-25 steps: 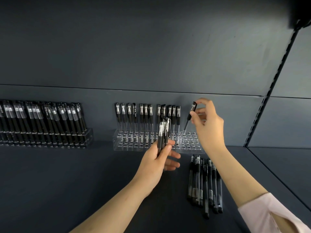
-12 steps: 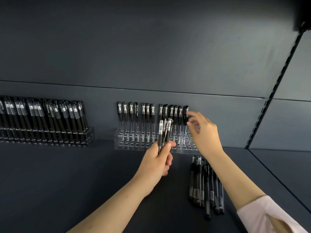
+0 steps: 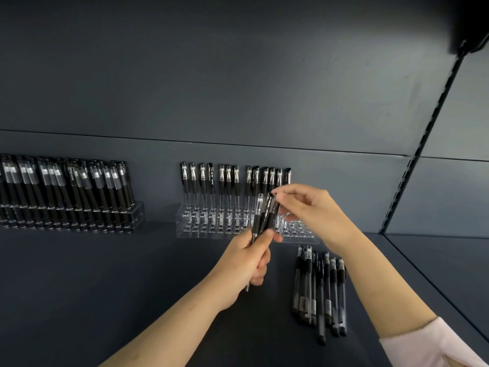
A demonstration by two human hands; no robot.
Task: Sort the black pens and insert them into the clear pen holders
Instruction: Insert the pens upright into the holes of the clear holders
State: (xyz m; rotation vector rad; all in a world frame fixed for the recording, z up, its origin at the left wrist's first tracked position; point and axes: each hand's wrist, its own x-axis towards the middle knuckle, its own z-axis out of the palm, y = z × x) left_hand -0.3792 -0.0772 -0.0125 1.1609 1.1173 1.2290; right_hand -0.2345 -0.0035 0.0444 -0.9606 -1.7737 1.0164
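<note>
My left hand grips a small bundle of black pens upright in front of the middle clear pen holder. My right hand reaches over from the right and pinches the cap end of one pen in that bundle. The holder's back row carries several black pens standing upright, the last one at its right end; its front holes and right part show no pens. Several loose black pens lie side by side on the shelf under my right forearm.
A second clear holder at the left is packed with black pens. The dark shelf surface runs under everything, with a dark back wall behind. A slotted upright rail bounds the bay on the right.
My right hand put its single pen into the holder's back row at the right end, let go, then came back to the bundle in my left hand and now pinches a pen top.
</note>
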